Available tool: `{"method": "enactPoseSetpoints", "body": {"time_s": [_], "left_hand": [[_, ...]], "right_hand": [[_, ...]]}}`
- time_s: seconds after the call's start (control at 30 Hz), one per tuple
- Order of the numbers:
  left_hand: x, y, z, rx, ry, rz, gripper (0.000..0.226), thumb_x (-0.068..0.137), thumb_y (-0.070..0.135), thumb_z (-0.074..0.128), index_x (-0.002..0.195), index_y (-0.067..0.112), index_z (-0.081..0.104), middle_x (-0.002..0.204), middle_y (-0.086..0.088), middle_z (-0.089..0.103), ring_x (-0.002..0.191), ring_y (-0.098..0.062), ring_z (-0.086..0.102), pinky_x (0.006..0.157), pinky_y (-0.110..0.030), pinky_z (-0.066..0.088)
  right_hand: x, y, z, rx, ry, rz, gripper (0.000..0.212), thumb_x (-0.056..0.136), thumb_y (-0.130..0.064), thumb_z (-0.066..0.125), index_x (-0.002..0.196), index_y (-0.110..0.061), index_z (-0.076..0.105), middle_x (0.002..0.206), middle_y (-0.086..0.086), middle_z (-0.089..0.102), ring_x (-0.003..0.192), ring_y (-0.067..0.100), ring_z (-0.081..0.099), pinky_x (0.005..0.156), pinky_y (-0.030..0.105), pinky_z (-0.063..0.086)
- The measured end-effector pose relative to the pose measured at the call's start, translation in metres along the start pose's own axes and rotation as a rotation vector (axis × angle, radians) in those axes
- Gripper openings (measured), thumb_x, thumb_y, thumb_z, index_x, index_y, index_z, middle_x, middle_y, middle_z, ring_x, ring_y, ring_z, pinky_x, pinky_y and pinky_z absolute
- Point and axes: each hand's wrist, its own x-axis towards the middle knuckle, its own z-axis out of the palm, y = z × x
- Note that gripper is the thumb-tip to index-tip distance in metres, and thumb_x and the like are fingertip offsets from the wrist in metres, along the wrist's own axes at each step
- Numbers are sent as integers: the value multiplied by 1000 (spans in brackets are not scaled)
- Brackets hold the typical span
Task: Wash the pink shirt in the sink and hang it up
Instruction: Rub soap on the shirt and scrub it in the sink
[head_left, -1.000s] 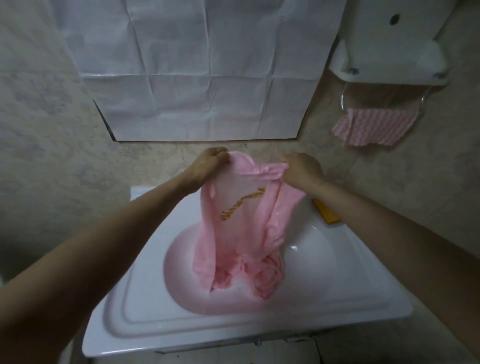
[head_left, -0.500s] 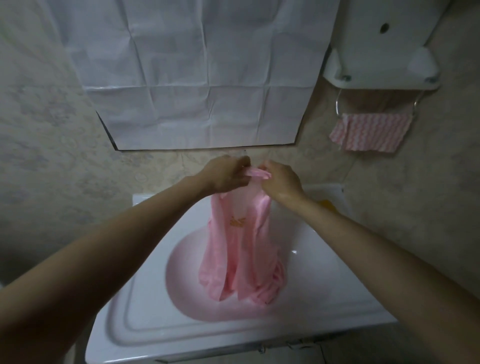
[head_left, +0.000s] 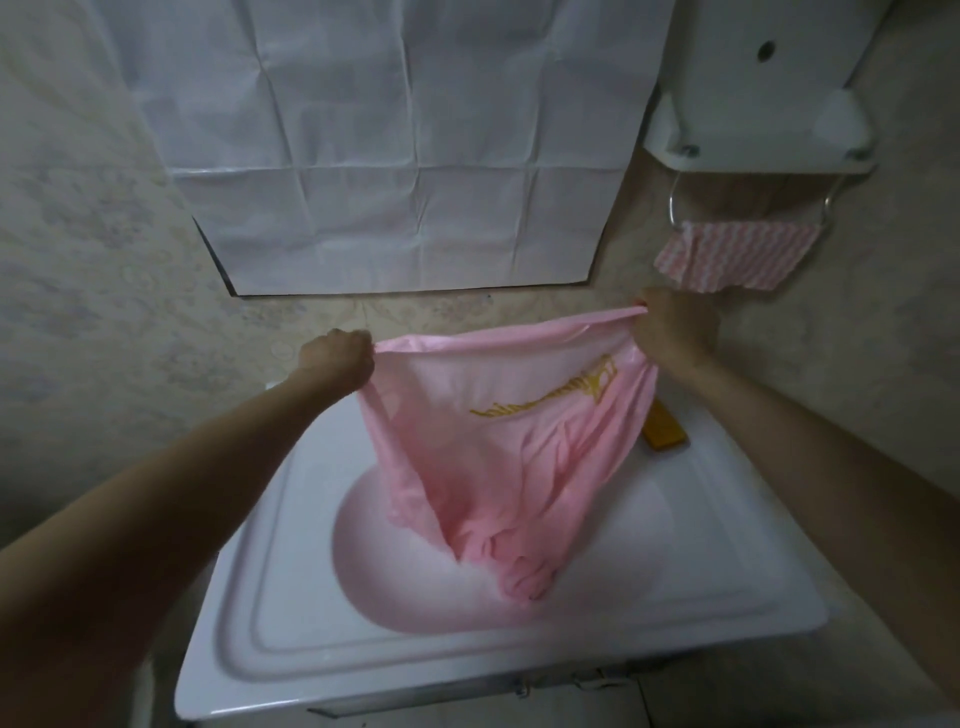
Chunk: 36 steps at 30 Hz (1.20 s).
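The pink shirt (head_left: 498, 441) with gold lettering hangs stretched wide above the white sink (head_left: 291, 613). My left hand (head_left: 337, 358) grips its top edge at the left. My right hand (head_left: 675, 332) grips the same edge at the right, a little higher. The shirt's lower end droops toward the round basin and looks bunched there; whether it touches the basin I cannot tell. The tap is hidden behind the shirt.
A yellow bar of soap (head_left: 665, 431) lies on the sink's back right corner. A pink striped cloth (head_left: 732, 254) hangs on a metal rail under a white wall unit (head_left: 758, 88). White creased paper (head_left: 405, 145) covers the wall above the sink.
My hands were close together at the shirt's top half a second ago. They have moved apart, and the shirt is now spread wide between them.
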Motion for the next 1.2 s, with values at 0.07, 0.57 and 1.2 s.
{"method": "enactPoseSetpoints", "body": {"time_s": [0.07,0.57,1.2], "left_hand": [[2,5,-3,-467,-62,-49,28,91,5,32,102,3,59,89,-24,67,75,-35,69,74,-44,58],[-3,77,-127,-1276,50,11,30,90,19,48,104,-6,57,82,-19,64,60,-24,67,47,-28,56],[-49,132,-50,-1130,-41,354,129,45,52,86,143,15,10,137,-5,40,122,-22,45,103,-39,42]], "right_hand": [[11,4,2,250,-134,166,24,85,-3,47,96,-9,68,115,22,63,96,32,64,72,37,51],[48,-69,-113,899,-97,189,28,99,-12,35,76,-12,50,79,11,54,80,16,68,47,22,48],[37,-134,-165,1201,-197,-188,23,99,-3,41,112,3,59,82,11,68,63,19,70,53,31,57]]}}
